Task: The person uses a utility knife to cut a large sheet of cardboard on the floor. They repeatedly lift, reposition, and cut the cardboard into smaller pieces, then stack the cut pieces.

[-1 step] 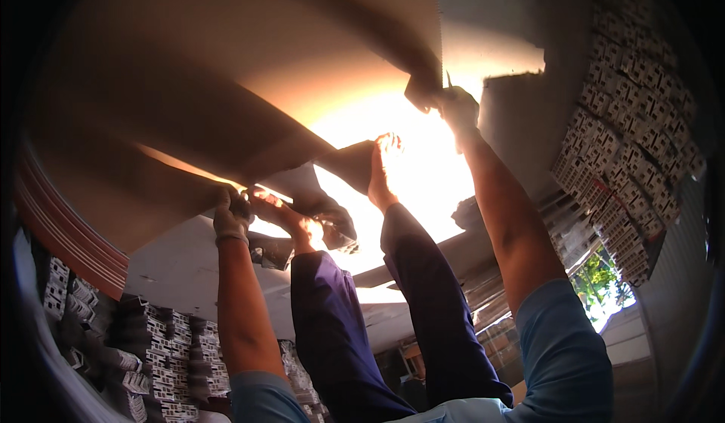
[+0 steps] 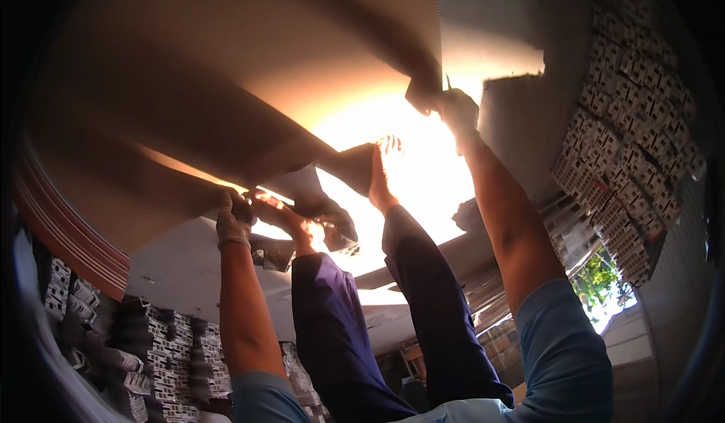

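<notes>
Sleeves of light blue lie nearest, beside dark trousers that end in two bare feet. The left hand is at the near edge of a broad brown sheet, fingers bent; shadow hides whether they pinch it. Farther out, the right hand is by the sheet's fine-toothed side edge, a thin pointed thing rising beside it; against the glare I cannot tell how its fingers close. The sheet spreads across the upper left. It looks like thin board: probably light but floppy over its width, easily creased, best held by edges well apart. Patterned stacks stand at the far right.
</notes>
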Action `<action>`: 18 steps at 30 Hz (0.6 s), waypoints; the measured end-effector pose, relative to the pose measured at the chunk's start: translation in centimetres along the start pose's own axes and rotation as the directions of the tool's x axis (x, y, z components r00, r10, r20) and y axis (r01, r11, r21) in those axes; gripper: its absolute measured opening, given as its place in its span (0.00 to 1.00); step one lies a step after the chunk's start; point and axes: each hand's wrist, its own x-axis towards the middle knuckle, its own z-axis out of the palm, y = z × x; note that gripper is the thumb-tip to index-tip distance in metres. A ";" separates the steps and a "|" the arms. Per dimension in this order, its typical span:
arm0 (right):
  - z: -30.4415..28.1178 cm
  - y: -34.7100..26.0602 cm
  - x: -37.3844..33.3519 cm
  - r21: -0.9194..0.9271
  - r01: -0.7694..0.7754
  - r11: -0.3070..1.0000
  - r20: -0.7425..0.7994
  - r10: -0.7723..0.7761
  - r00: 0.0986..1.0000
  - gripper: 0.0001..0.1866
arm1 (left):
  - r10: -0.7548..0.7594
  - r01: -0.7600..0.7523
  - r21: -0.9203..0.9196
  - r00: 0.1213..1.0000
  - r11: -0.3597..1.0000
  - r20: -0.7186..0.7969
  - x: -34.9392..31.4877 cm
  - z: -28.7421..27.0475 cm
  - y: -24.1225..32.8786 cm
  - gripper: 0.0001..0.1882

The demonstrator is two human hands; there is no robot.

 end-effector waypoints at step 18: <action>-0.3 1.1 2.4 0.183 0.104 0.978 -0.005 -0.105 0.994 0.11 | -0.003 0.413 0.623 0.835 0.664 -0.550 -37.5 -22.5 -2.0 0.19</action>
